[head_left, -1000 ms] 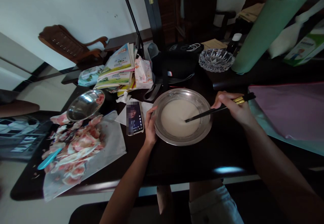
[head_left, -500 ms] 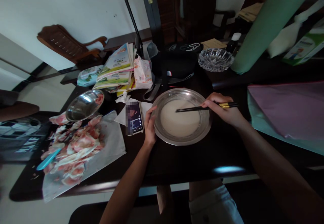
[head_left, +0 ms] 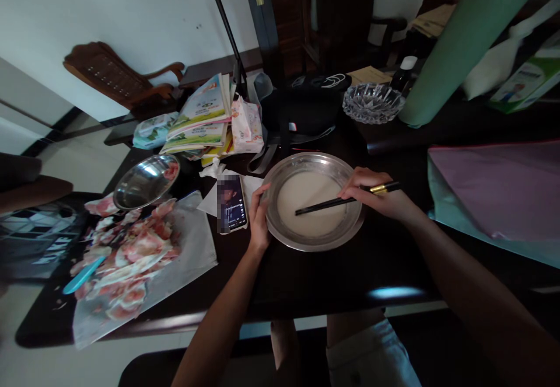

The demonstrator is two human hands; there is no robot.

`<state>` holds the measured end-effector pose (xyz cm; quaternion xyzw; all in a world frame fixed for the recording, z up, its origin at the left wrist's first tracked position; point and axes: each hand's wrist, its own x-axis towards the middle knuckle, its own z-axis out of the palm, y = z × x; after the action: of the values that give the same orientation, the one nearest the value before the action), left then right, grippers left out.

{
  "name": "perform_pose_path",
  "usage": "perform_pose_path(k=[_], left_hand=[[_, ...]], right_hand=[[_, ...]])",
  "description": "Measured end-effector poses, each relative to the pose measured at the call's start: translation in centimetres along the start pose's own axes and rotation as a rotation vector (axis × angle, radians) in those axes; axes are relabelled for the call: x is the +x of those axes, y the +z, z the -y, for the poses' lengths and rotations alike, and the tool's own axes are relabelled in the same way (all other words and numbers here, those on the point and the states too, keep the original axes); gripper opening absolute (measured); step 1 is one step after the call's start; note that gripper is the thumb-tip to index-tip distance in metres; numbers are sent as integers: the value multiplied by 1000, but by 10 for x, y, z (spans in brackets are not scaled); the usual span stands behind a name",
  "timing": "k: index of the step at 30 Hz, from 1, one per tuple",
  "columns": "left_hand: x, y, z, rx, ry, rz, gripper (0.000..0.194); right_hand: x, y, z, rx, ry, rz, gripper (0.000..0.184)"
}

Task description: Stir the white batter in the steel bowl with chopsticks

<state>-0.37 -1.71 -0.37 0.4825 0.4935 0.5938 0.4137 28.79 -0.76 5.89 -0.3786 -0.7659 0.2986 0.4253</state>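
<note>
A wide metal bowl (head_left: 315, 243) of milky, off-white liquid (head_left: 306, 191) stands on the dark table in front of me. My left hand (head_left: 259, 218) grips its left rim, thumb side at the edge. In my right hand (head_left: 371, 191) are black chopsticks (head_left: 326, 205) with gold bands, held at a slant over the bowl's right rim. Their tips meet the liquid left of its centre. Left of the bowl, close to my left hand, lies a phone (head_left: 233, 203) with a lit screen, on white paper.
Pinkish peel-like scraps (head_left: 140, 247) and a turquoise-handled tool (head_left: 85, 274) lie on a plastic sheet (head_left: 192, 241) at left. Behind them is a smaller metal bowl (head_left: 146, 182). Books (head_left: 196, 112), a glass dish (head_left: 373, 104) and a tall green bottle (head_left: 464, 48) stand farther back. Another person's arm (head_left: 35, 191) shows at far left.
My right hand has shifted slightly left, and the chopstick tips have swept toward me and a little left through the liquid. My left hand and the bowl stay put.
</note>
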Motion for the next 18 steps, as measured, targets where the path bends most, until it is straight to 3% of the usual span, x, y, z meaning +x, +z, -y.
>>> perform_pose_path(k=[5, 13, 15, 18], left_hand=[[0, -1, 1, 11, 14, 8, 39], [0, -2, 0, 24, 8, 25, 39], [1, -2, 1, 24, 5, 27, 39], [0, -3, 1, 22, -1, 19, 38]], right_hand=[[1, 3, -5, -112, -8, -92, 27], [-4, -23, -2, -33, 102, -359, 46], [-6, -28, -1, 65, 126, -366, 49], [-7, -28, 1, 177, 162, -273, 50]])
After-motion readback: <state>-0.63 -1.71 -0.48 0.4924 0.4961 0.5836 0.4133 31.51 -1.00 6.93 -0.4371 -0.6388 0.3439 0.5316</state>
